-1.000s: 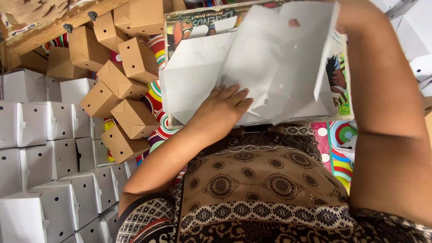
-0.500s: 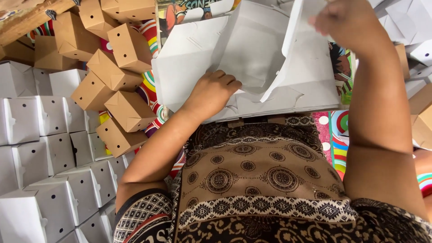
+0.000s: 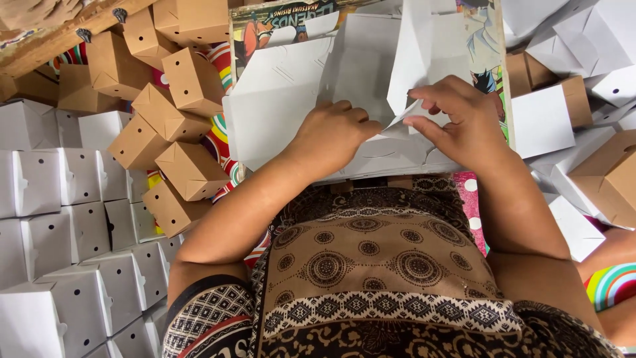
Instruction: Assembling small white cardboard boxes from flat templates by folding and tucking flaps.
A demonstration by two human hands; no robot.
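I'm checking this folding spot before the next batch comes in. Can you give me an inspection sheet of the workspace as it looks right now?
Surface: patterned cloth over the person's lap, with a bright striped mat showing beneath the boxes.
Job's things: flat white carton blank, partly folded, one flap raised.
Clutter: folded brown boxes heaped at upper left; folded white boxes in rows at left; more white and brown boxes at right.
Hands: left hand presses on the blank; right hand pinches a flap.
Cables: nothing seen.
Surroundings: colourful printed board under the blank; wooden edge at upper left.
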